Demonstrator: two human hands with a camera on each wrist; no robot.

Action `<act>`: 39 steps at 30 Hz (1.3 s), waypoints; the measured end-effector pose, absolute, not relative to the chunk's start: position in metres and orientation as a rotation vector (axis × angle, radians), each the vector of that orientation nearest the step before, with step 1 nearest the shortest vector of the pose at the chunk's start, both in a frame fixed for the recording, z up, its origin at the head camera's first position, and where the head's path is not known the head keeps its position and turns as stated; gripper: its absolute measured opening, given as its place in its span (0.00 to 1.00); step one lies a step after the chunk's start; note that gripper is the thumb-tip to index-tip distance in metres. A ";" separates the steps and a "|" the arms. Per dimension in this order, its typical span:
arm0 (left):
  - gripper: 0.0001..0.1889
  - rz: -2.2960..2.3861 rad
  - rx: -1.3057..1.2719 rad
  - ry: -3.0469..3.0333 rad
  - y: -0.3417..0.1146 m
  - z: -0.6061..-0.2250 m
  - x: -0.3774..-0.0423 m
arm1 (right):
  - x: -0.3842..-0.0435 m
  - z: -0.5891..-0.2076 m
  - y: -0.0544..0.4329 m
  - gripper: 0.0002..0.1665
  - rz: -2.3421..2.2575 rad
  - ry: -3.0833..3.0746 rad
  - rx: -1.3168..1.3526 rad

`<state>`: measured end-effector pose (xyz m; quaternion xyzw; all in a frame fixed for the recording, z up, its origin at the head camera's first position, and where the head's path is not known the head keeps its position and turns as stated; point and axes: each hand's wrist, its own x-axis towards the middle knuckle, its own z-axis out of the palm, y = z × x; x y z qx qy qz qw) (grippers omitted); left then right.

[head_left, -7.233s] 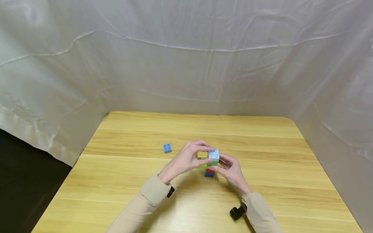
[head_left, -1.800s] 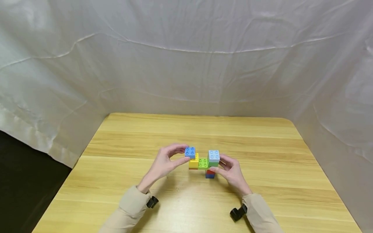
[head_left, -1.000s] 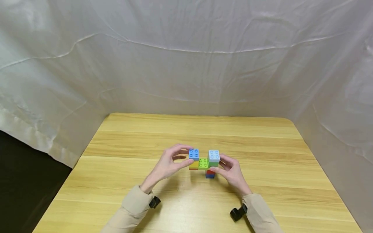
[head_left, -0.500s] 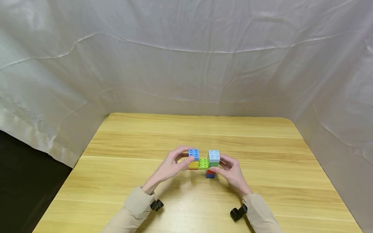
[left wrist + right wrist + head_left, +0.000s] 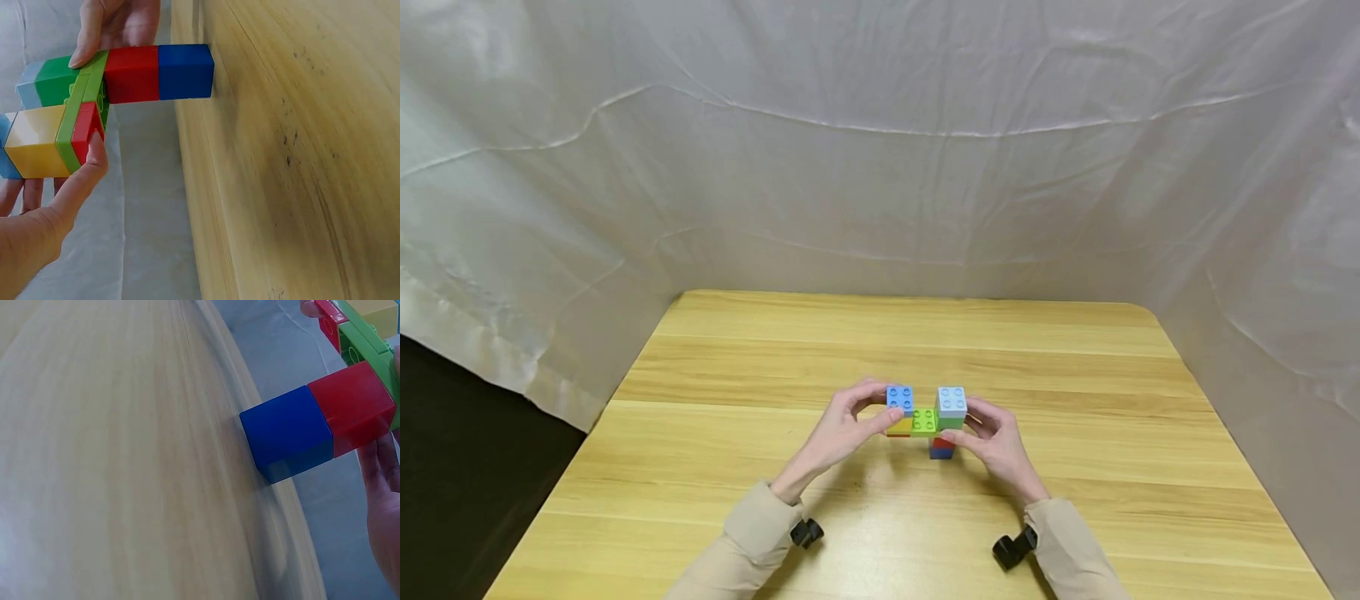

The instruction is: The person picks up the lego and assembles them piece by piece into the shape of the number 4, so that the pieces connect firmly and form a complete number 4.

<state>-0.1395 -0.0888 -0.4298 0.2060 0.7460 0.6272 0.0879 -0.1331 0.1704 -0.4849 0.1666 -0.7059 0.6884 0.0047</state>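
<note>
A toy brick structure stands on the table. Its right column has a blue brick [image 5: 287,434] at the foot, a red brick [image 5: 132,74] above it, then a lime-green plate [image 5: 923,422], a green brick [image 5: 951,422] and a light blue brick [image 5: 951,400] on top. On the plate's left end, a yellow brick [image 5: 39,141] carries a blue brick [image 5: 898,395], with a thin red brick [image 5: 84,132] underneath. My left hand [image 5: 847,429] grips this left end, one fingertip against the thin red brick. My right hand [image 5: 996,442] holds the right column around the green brick.
The wooden table [image 5: 715,400] has a pale cloth [image 5: 910,183] hanging behind it and at its sides. A dark area [image 5: 467,475] lies beyond the table's left edge. Each wrist carries a black camera [image 5: 1015,548].
The blue brick, earlier lying on the table at left, was carried over by my left hand and now sits on the yellow brick. My left hand has moved its grip lower; my right hand stays put.
</note>
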 end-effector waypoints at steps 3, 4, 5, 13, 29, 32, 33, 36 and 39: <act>0.18 1.876 0.617 2.235 -0.089 -0.431 -0.140 | -0.133 -0.485 0.170 0.31 2.158 -2.208 0.525; 0.19 1.878 0.619 2.239 -0.089 -0.431 -0.140 | -0.133 -0.485 0.170 0.31 2.156 -2.208 0.526; 0.19 1.878 0.621 2.240 -0.089 -0.431 -0.140 | -0.133 -0.486 0.170 0.31 2.156 -2.207 0.526; 0.20 1.887 0.609 2.204 -0.089 -0.430 -0.139 | -0.134 -0.487 0.170 0.31 2.157 -2.208 0.505; 0.20 1.890 0.623 2.167 -0.090 -0.428 -0.140 | -0.134 -0.486 0.170 0.30 2.170 -2.196 0.517; 0.21 1.879 0.620 2.165 -0.090 -0.429 -0.139 | -0.133 -0.486 0.170 0.30 2.170 -2.205 0.499; 0.21 1.876 0.620 2.164 -0.090 -0.429 -0.139 | -0.133 -0.486 0.170 0.30 2.167 -2.210 0.494; 0.21 1.864 0.632 2.167 -0.089 -0.430 -0.139 | -0.133 -0.486 0.170 0.31 2.161 -2.223 0.477; 0.20 1.857 0.637 2.179 -0.089 -0.430 -0.139 | -0.133 -0.485 0.171 0.31 2.166 -2.230 0.468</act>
